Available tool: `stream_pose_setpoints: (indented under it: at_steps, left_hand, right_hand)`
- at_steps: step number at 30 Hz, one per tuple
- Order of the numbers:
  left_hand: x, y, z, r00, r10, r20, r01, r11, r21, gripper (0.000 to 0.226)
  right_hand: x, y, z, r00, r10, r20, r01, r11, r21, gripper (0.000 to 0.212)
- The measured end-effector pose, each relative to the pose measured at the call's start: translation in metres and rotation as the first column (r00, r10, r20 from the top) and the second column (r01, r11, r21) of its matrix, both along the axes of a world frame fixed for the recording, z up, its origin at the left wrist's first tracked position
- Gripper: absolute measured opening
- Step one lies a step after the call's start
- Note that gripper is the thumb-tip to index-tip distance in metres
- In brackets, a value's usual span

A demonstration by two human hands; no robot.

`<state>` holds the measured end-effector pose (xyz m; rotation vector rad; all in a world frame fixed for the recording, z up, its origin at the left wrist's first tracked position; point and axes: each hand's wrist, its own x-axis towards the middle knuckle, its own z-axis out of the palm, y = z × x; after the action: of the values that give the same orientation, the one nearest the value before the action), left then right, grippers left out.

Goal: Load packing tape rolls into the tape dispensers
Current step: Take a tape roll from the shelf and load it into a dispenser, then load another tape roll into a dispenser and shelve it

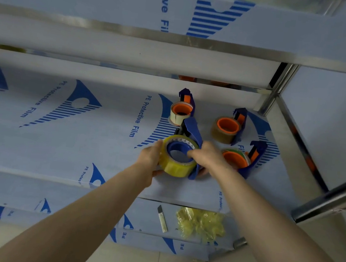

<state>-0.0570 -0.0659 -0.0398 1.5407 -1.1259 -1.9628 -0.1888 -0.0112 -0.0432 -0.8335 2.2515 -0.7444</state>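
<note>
A yellow tape roll point(175, 165) sits on the blue hub of a blue dispenser point(193, 133) lying on the shelf. My left hand point(150, 157) grips the roll's left side. My right hand point(207, 155) holds the dispenser's right side, with fingertips on the hub's rim. Three more blue dispensers with orange hubs stand nearby: one with a white roll point(180, 112), one with a brown roll point(227, 128), and one point(241, 158) just right of my right hand.
The metal shelf point(56, 137) is covered in blue-printed protective film. On the lower shelf lie a utility knife point(162, 218) and a crumpled wad of yellowish tape point(200, 223). A steel post point(273, 93) stands at the back right corner.
</note>
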Motion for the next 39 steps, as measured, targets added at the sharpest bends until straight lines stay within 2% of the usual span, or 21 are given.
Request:
stream_pose_setpoints:
  at_steps: [3,7,13,17,20,23,27,30,33,35,39]
  left_hand:
    - [-0.005,-0.005,0.004,0.994,-0.095,0.048,0.098,0.994,-0.057,0.020]
    - [-0.011,-0.015,-0.001,0.991,-0.102,0.091,0.108,0.992,-0.061,0.041]
    - [-0.015,-0.019,-0.016,0.987,-0.126,0.096,0.134,0.987,-0.092,0.051]
    - [-0.018,-0.018,-0.021,0.982,-0.139,0.129,0.157,0.977,-0.147,0.063]
    - [-0.020,-0.016,-0.022,0.975,-0.151,0.163,0.181,0.966,-0.186,0.064]
    - [-0.023,-0.012,-0.019,0.973,-0.137,0.186,0.176,0.962,-0.211,0.066]
    - [-0.028,-0.003,-0.009,0.946,-0.081,0.315,0.212,0.888,-0.409,0.059]
    - [-0.034,0.011,0.001,0.955,-0.068,0.287,0.228,0.788,-0.572,0.053]
    - [-0.044,0.025,0.007,0.958,-0.135,0.254,0.274,0.702,-0.658,0.050]
    - [-0.050,0.036,0.008,0.949,-0.200,0.244,0.314,0.677,-0.666,0.048]
    - [-0.063,0.053,0.003,0.905,-0.369,0.210,0.418,0.685,-0.597,0.045]
  right_hand:
    - [-0.009,-0.013,0.006,0.992,0.072,-0.100,-0.061,0.992,0.110,0.013]
    - [-0.015,-0.026,0.005,0.986,0.117,-0.123,-0.092,0.977,0.192,0.017]
    - [-0.019,-0.028,-0.002,0.984,0.117,-0.133,-0.088,0.975,0.206,0.016]
    - [-0.023,-0.027,-0.006,0.992,0.060,-0.115,-0.047,0.993,0.112,0.032]
    - [-0.020,-0.024,-0.009,0.972,0.107,-0.207,-0.090,0.992,0.091,0.028]
    - [-0.019,-0.021,-0.009,0.987,0.087,-0.136,-0.079,0.995,0.059,0.046]
    - [-0.024,-0.009,0.006,0.986,0.090,-0.138,-0.089,0.996,0.011,0.060]
    - [-0.035,0.012,0.023,0.988,0.039,-0.150,-0.059,0.990,-0.131,0.050]
    - [-0.050,0.032,0.034,0.988,-0.069,-0.139,0.027,0.959,-0.281,0.036]
    - [-0.060,0.046,0.037,0.983,-0.138,-0.123,0.089,0.936,-0.340,0.029]
    - [-0.082,0.070,0.033,0.952,-0.275,-0.136,0.206,0.901,-0.383,0.025]
